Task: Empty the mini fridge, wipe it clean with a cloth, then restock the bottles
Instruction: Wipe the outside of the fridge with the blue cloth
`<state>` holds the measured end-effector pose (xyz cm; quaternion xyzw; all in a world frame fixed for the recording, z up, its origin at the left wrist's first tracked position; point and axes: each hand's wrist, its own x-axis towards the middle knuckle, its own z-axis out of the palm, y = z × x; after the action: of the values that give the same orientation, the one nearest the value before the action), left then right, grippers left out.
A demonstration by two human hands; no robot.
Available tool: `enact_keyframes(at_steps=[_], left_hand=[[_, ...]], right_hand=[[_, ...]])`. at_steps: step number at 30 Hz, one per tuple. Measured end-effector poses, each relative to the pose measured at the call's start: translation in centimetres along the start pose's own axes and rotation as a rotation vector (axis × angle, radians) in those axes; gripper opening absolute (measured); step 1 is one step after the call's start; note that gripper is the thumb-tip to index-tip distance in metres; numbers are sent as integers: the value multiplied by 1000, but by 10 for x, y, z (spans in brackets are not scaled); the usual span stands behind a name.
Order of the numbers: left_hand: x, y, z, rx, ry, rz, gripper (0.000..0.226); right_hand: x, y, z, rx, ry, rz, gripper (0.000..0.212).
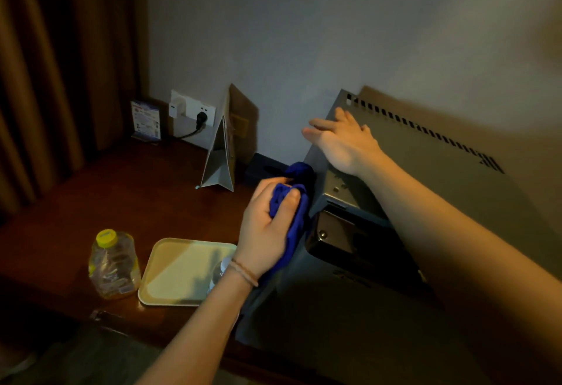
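Note:
The grey mini fridge (425, 190) stands at the right on a dark wooden desk (127, 196), seen from above. My right hand (343, 141) lies flat on its top near the left back corner, fingers straight. My left hand (267, 229) grips a bunched blue cloth (296, 199) against the fridge's upper left edge. A clear bottle with a yellow cap (112, 266) stands on the desk at the left. Another clear bottle (220, 272) lies on the cream tray (173, 275), mostly hidden behind my left wrist.
A folded card stand (220, 156) and a dark box (261, 168) sit by the wall left of the fridge. A wall socket with a plug (194, 114) and a small sign (146, 120) are behind. Brown curtains (45, 65) hang at the far left.

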<state>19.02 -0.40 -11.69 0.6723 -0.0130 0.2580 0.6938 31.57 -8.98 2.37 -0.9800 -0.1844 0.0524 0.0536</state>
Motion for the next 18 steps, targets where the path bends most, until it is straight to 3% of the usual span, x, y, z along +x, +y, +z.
enact_keyframes(at_steps=[5,10,14,18], left_hand=[[52,-22,16,7,-47,-81,20],[91,-61,27,110,-87,-128,36],[95,-82,29,61,-90,-230,39],[86,-102,27,93,-77,-287,29]], right_hand=[[-3,-2,0,-1,9,-8,60],[-1,0,2,-11,1,-9,63],[-1,2,2,1,-8,-10,62],[-2,2,1,6,-5,-17,63]])
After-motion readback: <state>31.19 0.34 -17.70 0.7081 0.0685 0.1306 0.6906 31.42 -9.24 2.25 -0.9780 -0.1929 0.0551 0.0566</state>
